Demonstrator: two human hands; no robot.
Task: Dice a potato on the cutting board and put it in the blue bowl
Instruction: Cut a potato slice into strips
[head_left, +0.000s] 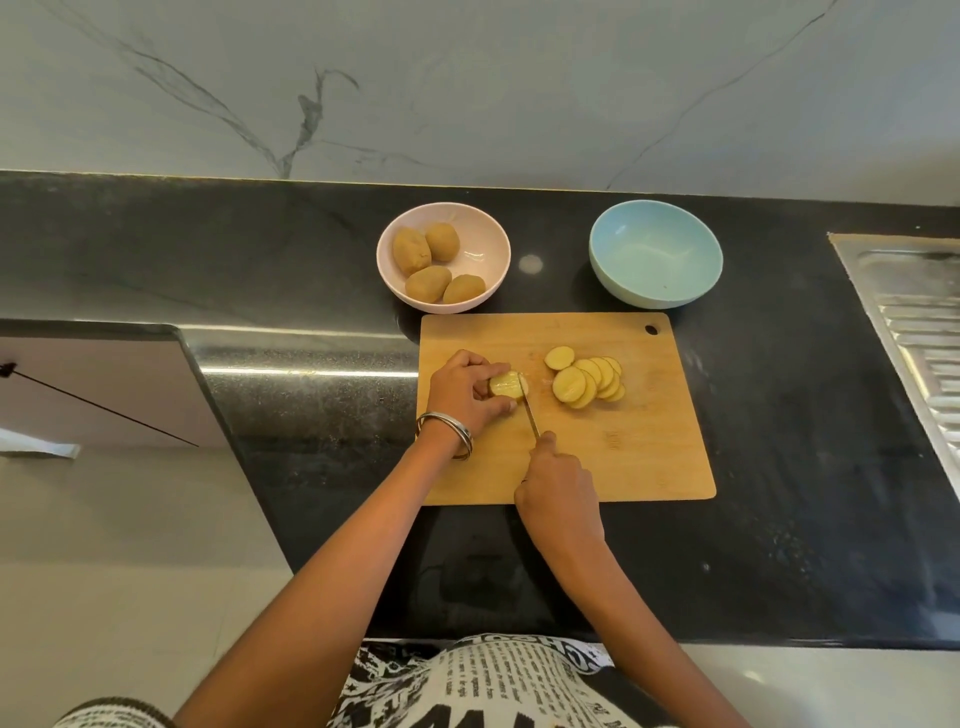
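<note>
Left hand (465, 391) clamps and half hides the potato (508, 385); right hand (558, 488) wraps the hidden knife (531, 415) handle; shirt print unreadable.

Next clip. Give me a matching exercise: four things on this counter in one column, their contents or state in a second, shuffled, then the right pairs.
Things:
1. pink bowl
2. blue bowl
3. left hand
4. right hand

States:
A. has its grip on the knife
B. steadies the potato piece being cut
C. holds nothing yet
D. holds four whole potatoes

Pairs: 1-D, 2-C, 3-B, 4-A
</note>
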